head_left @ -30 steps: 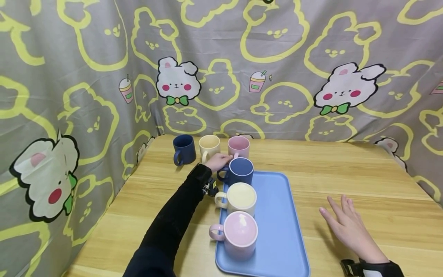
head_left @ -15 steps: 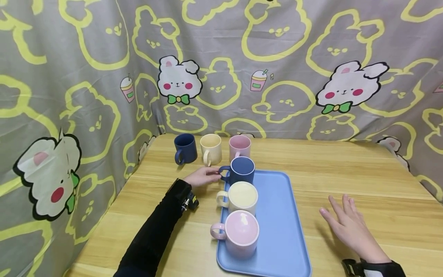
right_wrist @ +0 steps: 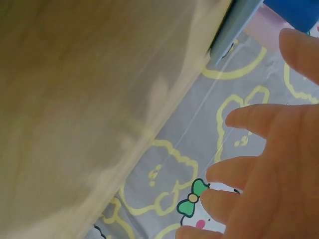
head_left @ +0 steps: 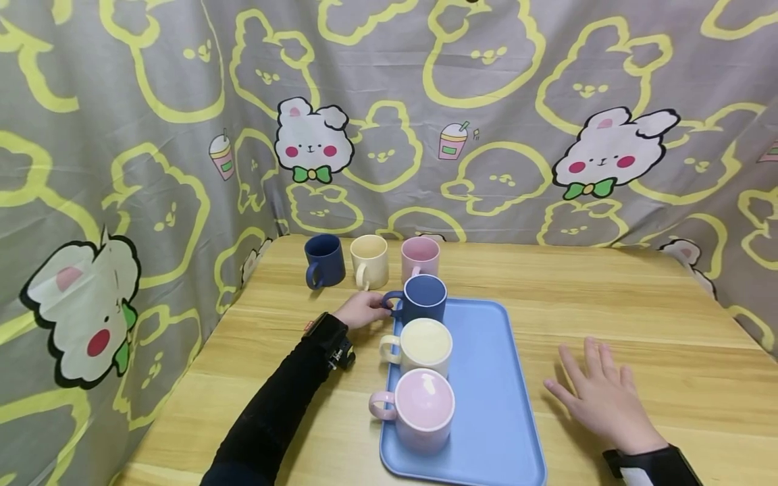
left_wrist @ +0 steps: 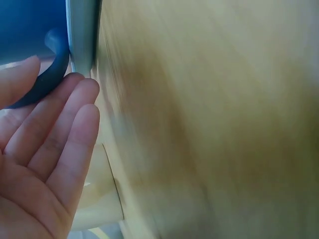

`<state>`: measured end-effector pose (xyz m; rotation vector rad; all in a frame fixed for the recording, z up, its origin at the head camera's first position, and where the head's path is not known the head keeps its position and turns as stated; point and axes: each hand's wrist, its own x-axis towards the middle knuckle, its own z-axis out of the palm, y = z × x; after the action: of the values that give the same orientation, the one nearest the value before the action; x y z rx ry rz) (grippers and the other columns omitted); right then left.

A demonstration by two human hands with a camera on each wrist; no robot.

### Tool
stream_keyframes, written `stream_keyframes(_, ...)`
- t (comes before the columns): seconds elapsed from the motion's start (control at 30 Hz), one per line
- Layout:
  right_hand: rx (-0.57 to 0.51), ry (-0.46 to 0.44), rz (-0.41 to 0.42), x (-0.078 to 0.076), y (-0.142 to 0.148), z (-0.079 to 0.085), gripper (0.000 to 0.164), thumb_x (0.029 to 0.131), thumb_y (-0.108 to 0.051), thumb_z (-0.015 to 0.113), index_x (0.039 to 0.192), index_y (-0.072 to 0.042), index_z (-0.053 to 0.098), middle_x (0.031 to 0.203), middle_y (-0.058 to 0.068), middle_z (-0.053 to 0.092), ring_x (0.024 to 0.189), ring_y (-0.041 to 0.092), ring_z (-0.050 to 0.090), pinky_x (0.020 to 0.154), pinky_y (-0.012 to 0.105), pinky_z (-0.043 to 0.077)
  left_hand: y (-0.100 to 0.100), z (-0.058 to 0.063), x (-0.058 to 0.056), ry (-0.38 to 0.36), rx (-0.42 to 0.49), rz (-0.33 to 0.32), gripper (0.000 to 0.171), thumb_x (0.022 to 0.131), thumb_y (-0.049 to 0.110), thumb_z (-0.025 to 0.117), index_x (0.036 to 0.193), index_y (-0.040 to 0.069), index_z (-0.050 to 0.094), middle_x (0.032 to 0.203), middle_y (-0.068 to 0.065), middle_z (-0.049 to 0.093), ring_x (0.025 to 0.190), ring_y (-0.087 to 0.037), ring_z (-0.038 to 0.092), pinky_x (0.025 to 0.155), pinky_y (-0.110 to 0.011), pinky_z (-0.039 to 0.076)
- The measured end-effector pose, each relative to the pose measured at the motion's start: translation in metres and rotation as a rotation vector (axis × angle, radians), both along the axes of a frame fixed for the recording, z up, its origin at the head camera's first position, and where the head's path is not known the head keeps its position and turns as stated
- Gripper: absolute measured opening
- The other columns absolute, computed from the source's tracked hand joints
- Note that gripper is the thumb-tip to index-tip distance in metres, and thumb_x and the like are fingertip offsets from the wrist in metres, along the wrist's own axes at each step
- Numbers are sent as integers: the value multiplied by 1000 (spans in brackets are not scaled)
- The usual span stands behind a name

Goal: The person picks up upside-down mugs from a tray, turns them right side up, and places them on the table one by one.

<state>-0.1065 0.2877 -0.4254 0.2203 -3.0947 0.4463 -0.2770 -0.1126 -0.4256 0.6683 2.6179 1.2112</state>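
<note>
A dark blue mug [head_left: 424, 300] stands at the far left end of the blue tray [head_left: 486, 391]. Its handle points left, and my left hand [head_left: 363, 310] pinches it there. In the left wrist view the handle [left_wrist: 56, 67] passes between the thumb and the fingers, with the other fingers fairly straight. Nearer to me on the tray are a cream mug [head_left: 425, 345] and a pink mug [head_left: 423, 412], handles also to the left. Right of the tray, my right hand [head_left: 603, 397] is spread over the table and holds nothing.
Behind the tray, a second dark blue mug [head_left: 325, 260], a second cream mug [head_left: 369, 260] and a second pink mug [head_left: 420, 255] stand in a row on the wooden table [head_left: 608, 297]. A patterned grey curtain [head_left: 389, 121] hangs behind the table and on its left.
My left hand has come back toward me from beside the far mugs to the tray's blue mug and now pinches its handle. My right hand has shifted slightly left.
</note>
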Motion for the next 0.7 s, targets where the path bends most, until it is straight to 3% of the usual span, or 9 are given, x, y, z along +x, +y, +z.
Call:
stream_keyframes(0.17, 29, 8, 6, -1, -2, -1, 77, 98, -52, 47, 145, 8, 33, 146, 45, 6, 136, 59, -2, 99, 77, 1, 2, 2, 2, -5, 50, 1, 10, 91, 1, 63, 97, -5, 67, 92, -14, 72, 83, -14, 64, 78, -24, 47)
stream_keyframes(0.3, 15, 19, 9, 0, -2, -3, 77, 99, -52, 46, 145, 9, 32, 146, 45, 5, 136, 58, -3, 99, 77, 1, 6, 8, 3, 35, 47, -5, 11, 93, 2, 61, 98, -5, 68, 95, -14, 72, 89, -19, 67, 80, -26, 50)
stream_keyframes(0.37, 4, 24, 12, 1, -2, -3, 77, 99, -52, 46, 145, 9, 32, 147, 45, 5, 136, 58, -4, 99, 77, 1, 9, 14, 4, 78, 21, -14, 12, 93, 4, 62, 98, -4, 69, 95, -13, 72, 89, -18, 67, 79, -26, 50)
stream_keyframes(0.5, -31, 19, 10, 1, -2, -3, 78, 100, -51, 43, 146, 9, 29, 147, 45, 1, 136, 58, -8, 100, 76, -3, 17, 29, 4, 212, -69, -43, 12, 94, 10, 64, 94, 0, 70, 84, -5, 72, 73, -10, 61, 66, -22, 44)
stream_keyframes(0.7, -73, 2, 12, -5, -2, 8, 77, 100, -49, 44, 146, 11, 28, 146, 46, -1, 135, 60, -6, 99, 76, -4, 33, 57, 4, 370, -187, -96, 12, 94, 14, 65, 88, 3, 67, 62, 4, 46, 55, -8, 41, 54, -20, 29)
